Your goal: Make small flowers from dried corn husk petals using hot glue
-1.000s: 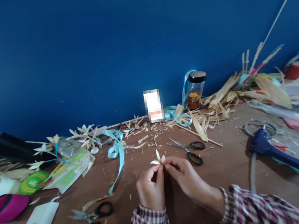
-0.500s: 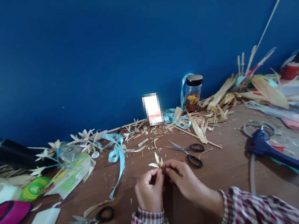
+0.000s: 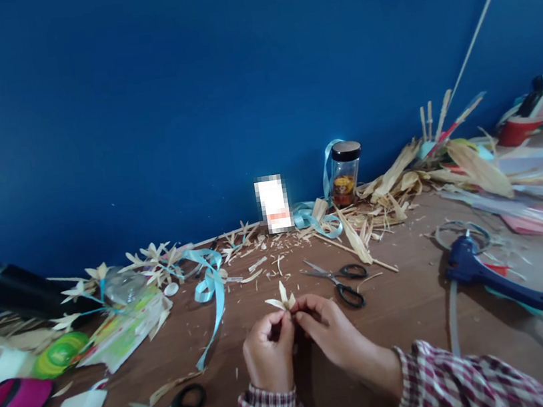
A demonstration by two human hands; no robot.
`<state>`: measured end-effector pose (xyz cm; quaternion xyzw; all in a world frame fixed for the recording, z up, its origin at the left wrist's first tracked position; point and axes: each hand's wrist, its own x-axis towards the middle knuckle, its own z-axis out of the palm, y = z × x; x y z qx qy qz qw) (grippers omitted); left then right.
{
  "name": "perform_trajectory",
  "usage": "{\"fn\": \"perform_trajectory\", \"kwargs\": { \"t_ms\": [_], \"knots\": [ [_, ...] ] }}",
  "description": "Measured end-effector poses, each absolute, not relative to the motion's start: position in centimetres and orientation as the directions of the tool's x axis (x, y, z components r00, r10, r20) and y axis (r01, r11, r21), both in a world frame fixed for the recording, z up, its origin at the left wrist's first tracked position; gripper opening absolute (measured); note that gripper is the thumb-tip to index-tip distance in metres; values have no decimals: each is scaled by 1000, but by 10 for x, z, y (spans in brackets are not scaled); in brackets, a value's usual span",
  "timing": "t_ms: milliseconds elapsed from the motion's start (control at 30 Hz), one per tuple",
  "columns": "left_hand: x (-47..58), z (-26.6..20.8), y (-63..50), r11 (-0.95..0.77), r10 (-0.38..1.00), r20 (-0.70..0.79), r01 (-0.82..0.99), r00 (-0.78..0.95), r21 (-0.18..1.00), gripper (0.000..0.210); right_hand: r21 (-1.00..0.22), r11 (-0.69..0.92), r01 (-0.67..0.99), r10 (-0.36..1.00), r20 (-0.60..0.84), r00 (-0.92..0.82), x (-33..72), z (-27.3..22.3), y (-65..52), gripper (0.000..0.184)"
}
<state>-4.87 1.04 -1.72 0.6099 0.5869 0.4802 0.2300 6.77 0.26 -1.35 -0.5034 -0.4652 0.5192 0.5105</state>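
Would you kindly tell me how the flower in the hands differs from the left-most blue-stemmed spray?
The flower is a single bloom, whereas the spray carries several.
The flower is held in the left hand and right hand; the spray is touched by neither.
The spray shows blue stems; none shows on the flower, whose base is hidden.
Both have pale, pointed petals.

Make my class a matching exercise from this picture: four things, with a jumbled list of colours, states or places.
Things:
1. flower
2. glue gun
3. jar
4. cup

Descriptions:
A. clear, with a black lid
B. red, with things standing in it
C. pale, at the fingertips of the left hand and right hand
D. dark blue

Pairs: 1-C, 2-D, 3-A, 4-B
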Motion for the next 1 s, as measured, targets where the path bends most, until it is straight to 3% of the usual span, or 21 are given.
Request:
{"fn": "perform_trajectory", "kwargs": {
  "t_ms": [167, 400, 767, 1000],
  "knots": [
    [-48, -17, 10, -207, 934, 322, 503, -153, 839, 16, -997, -60, -40, 998, -61, 31, 69, -14, 4, 18],
    [-46, -15, 9, -211, 937, 321, 506, -140, 836, 15, -985, -67, -157, 997, -73, 31, 68, -12, 5, 17],
    [-50, -17, 8, -209, 967, 252, 441, -38, 873, 18, -984, -102, -148, 992, -112, 57, 73, -3, 7, 20],
    [-46, -15, 8, -227, 939, 321, 476, -125, 850, 17, -985, -120, -127, 990, -129, 58, 71, -2, 6, 21]
  ]
}}
